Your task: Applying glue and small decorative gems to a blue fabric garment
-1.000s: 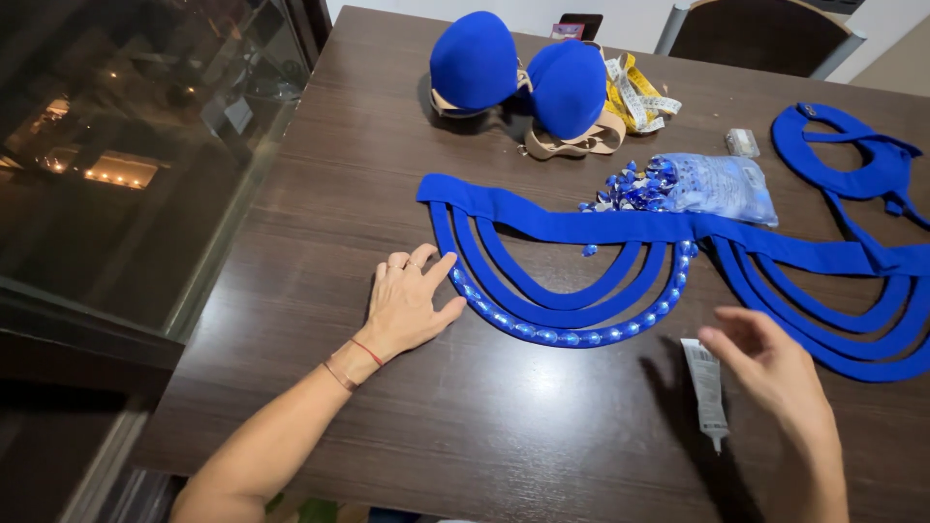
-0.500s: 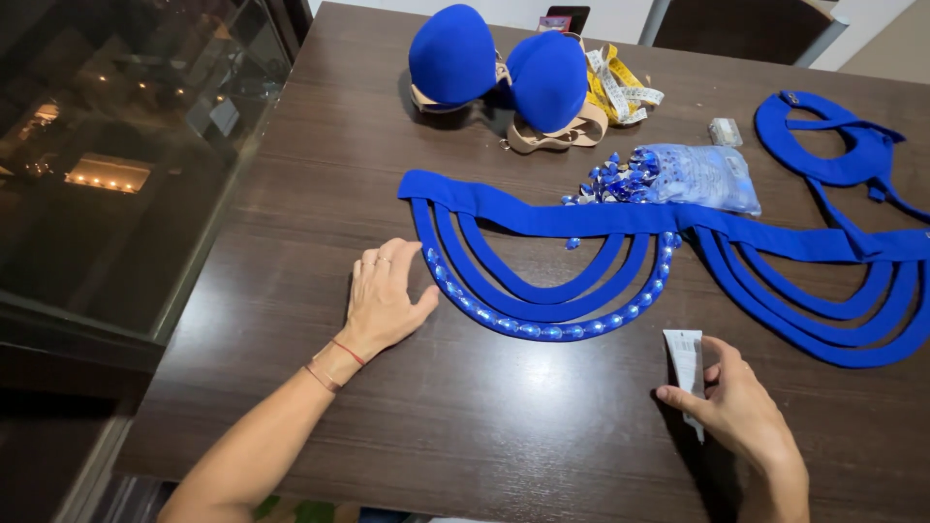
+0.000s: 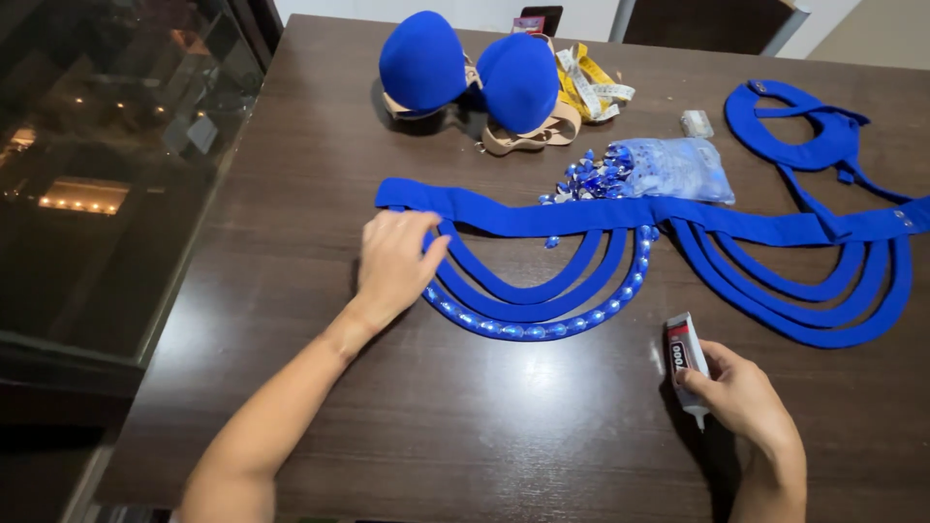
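Observation:
A blue fabric belt piece (image 3: 601, 218) with hanging curved loops lies across the dark wooden table (image 3: 291, 165). Its lowest left loop (image 3: 542, 329) carries a row of blue gems. My left hand (image 3: 395, 263) lies flat on the left end of the loops, fingers spread. My right hand (image 3: 741, 397) holds a small white glue tube (image 3: 686, 360) upright-tilted near the table's front, nozzle pointing down, just right of the gemmed loop.
A clear bag of blue gems (image 3: 668, 169) with loose gems spilling out sits behind the belt. A blue padded bra (image 3: 470, 73) and a yellow measuring tape (image 3: 591, 92) lie at the back. Another blue strap piece (image 3: 799, 126) lies far right. A glass wall runs along the left.
My right hand has picked the glue tube off the table and closed around it. My left hand has slid a little onto the loops' left end.

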